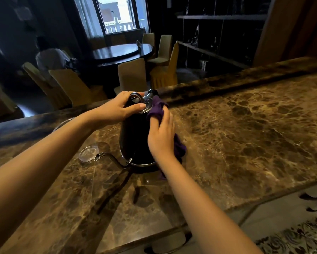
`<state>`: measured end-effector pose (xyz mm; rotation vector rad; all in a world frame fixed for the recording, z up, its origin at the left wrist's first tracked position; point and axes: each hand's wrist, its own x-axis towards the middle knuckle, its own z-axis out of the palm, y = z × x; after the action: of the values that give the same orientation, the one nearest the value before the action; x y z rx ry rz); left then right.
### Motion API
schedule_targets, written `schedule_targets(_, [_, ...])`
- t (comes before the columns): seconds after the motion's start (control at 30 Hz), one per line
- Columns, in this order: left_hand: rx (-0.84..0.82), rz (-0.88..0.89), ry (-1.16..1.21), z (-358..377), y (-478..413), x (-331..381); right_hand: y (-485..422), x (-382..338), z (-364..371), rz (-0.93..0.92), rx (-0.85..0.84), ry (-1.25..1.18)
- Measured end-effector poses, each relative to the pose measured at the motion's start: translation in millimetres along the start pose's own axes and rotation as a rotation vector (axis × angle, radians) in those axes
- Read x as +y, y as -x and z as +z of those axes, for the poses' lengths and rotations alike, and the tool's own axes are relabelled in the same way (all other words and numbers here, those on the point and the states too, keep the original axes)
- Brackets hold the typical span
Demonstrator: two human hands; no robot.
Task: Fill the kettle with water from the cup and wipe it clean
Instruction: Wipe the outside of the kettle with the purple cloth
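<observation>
A black kettle [133,138] with a thin gooseneck spout stands upright on the brown marble counter [245,129], its spout pointing left toward me. My left hand [117,109] grips the kettle's lid and top rim. My right hand [161,136] presses a purple cloth [156,109] against the kettle's right side; the cloth hangs down behind my hand to the counter. A clear cup [88,154] sits on the counter just left of the spout tip, seen from above.
The counter's raised far ledge [227,85] runs behind the kettle. Beyond it are covered chairs [132,74], a round dark table [122,52] and a person in white at the far left. The counter's near edge lies at the lower right, above patterned floor.
</observation>
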<state>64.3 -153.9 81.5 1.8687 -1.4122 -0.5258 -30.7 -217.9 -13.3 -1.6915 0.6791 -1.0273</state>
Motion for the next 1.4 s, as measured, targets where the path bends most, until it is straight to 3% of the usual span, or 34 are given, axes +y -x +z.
schedule_targets(0.1, [-0.018,0.004,-0.023,-2.9,-3.3,-3.1,-30.4,3.1,-8.6,0.055,-0.077,-0.129])
schedule_targets(0.27, [-0.011,-0.047,-0.089,-10.3,-9.9,-17.1,-44.3,34.2,-17.2,0.087,-0.174,-0.051])
schedule_targets(0.67, [-0.034,-0.095,-0.032,-14.2,-11.8,-23.2,-19.4,56.2,-31.0,0.197,-0.15,0.03])
schedule_targets(0.93, [-0.328,-0.198,-0.064,-43.4,-14.3,-20.6,33.7,57.4,-41.0,-0.023,-0.171,0.465])
schedule_targets(1.03, [-0.284,-0.237,-0.163,-41.0,-17.7,-12.3,47.2,63.2,-50.6,-0.12,-0.233,0.677])
schedule_targets(1.13, [-0.201,-0.135,-0.335,-30.7,-18.5,-5.1,49.6,65.8,-60.3,-0.154,-0.259,0.769])
schedule_targets(1.2, [-0.192,-0.112,-0.301,-25.6,-16.4,-4.3,42.2,59.7,-63.0,-0.046,-0.185,0.611])
schedule_targets(1.3, [-0.183,-0.105,-0.231,-22.8,-15.5,-3.8,21.9,35.7,-58.2,0.081,-0.04,0.163])
schedule_targets(1.4, [-0.127,-0.071,-0.211,-18.3,-15.0,-3.5,-5.4,7.0,-42.4,-0.001,-0.144,0.029])
